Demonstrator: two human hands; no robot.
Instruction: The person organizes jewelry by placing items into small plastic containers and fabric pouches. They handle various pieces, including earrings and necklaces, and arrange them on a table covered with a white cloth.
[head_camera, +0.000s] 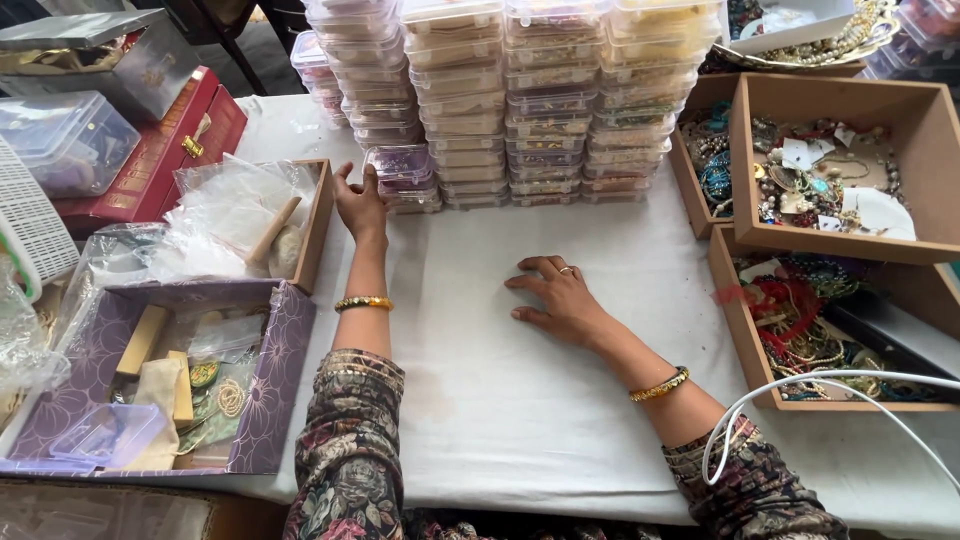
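Observation:
My left hand (358, 203) reaches forward across the white cloth (500, 380), fingers apart, touching a short stack of small clear plastic boxes (402, 172) with purple contents. It holds nothing. My right hand (557, 296) lies flat on the cloth in the middle, palm down, fingers spread, a ring on one finger. Both wrists wear gold bangles and both sleeves are floral. Tall stacks of clear plastic boxes (545, 100) stand in a row just behind both hands.
Wooden trays of tangled jewellery (838, 175) sit at the right, one lower tray (810, 335) with red threads. At left are a wooden tray with plastic bags (250, 215), a purple floral box (150, 375), a red case (165, 150). A white cable (800, 395) loops at right.

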